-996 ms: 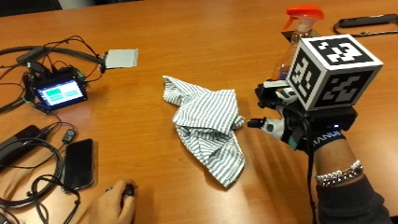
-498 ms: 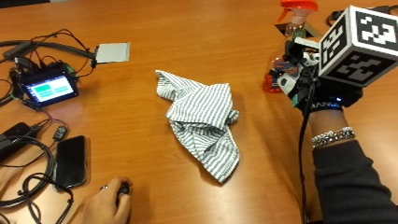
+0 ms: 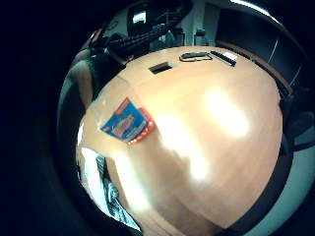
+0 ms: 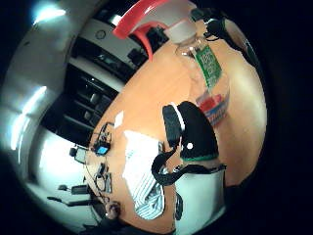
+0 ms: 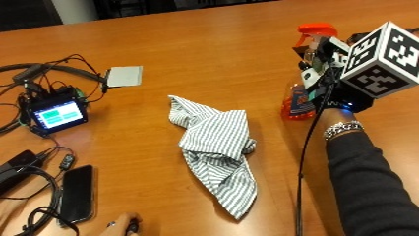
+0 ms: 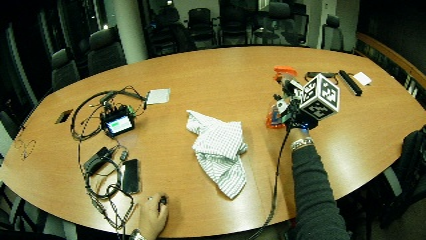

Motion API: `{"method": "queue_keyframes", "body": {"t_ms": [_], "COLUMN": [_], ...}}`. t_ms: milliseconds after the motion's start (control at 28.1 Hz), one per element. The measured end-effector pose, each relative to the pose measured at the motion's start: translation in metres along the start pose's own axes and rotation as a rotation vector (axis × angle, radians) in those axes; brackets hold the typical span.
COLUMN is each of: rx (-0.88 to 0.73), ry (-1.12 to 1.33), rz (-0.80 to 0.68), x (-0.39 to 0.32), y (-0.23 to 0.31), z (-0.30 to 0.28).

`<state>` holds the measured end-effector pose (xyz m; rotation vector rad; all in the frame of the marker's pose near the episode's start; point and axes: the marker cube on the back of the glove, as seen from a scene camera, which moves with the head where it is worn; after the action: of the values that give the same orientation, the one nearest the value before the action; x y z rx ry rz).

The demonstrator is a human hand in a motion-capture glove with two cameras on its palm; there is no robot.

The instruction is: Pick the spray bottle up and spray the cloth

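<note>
The right hand [image 5: 330,81] has closed in on the bottle [image 5: 302,93] since a second ago. Whether its fingers grip cannot be told. The bottle stands upright toward the desk's [image 5: 216,54] right edge, probably for lifting; the cloth [image 5: 219,147] lies crumpled mid-desk.

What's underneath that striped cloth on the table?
Only the wooden table shows around the crumpled striped cloth. Anything beneath its folds is covered and cannot be seen.

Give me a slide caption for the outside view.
Gloved right hand reaches the spray bottle standing on the wooden table, beside a crumpled striped cloth.
</note>
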<state>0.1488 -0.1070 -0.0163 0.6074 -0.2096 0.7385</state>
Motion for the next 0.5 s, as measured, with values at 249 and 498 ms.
{"method": "queue_keyframes", "body": {"t_ms": [249,498], "rx": [0.063,0.103], "ry": [-0.112,-0.221], "rz": [0.084,0.124], "x": [0.000,0.008], "y": [-0.019,-0.025], "z": [0.013,0.020]}}
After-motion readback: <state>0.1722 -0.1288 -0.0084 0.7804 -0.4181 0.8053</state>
